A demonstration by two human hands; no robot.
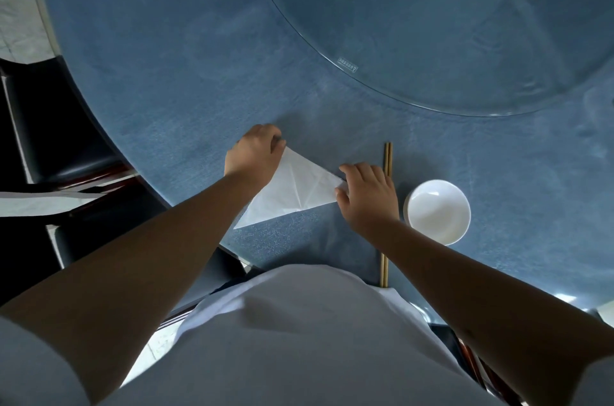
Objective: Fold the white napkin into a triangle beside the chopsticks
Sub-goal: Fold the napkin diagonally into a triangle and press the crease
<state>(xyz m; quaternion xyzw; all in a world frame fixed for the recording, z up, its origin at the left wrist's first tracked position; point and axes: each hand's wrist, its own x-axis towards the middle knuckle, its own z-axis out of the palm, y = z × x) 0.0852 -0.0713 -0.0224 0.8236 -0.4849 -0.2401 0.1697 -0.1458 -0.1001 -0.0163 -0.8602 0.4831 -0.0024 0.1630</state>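
Napkin (pixel 292 191) lay folded, left of chopsticks (pixel 387 156); left hand (pixel 254 154) and right hand (pixel 367 194) pinched 2 corners. Risk: releasing early could let the uncreased fold spring open.

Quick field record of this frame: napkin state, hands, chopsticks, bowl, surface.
napkin: white paper napkin, already a triangle, lying flat
left hand: left hand on the napkin's far corner
right hand: right hand on its right corner, covering part of the chopsticks
chopsticks: pair of wooden chopsticks, right of the napkin, side by side
bowl: round white bowl, empty, right of the chopsticks
surface: blue tablecloth; glass turntable beyond
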